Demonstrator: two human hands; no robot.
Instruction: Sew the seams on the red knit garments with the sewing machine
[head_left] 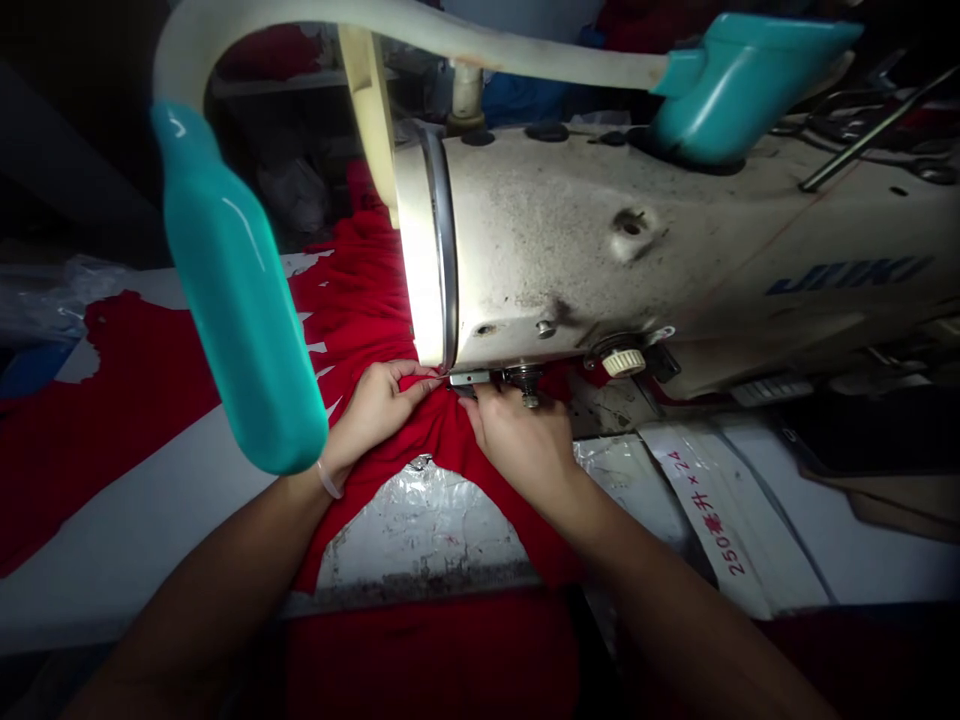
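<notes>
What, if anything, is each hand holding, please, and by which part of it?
The left hand pinches the red fabric by a gathered part close to the JUKI sewing machine. The right hand touches it; whether it grips cannot be told.

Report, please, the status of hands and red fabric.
Left hand pinching red fabric at sewing machine. Right hand on fabric, partly hidden. Teal attachment in foreground, covering neither hand.

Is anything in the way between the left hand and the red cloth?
No, nothing visible is: the left hand is right on the red cloth, pinching it beside the sewing machine. The big teal thing hangs nearer the camera, not between them.
</notes>
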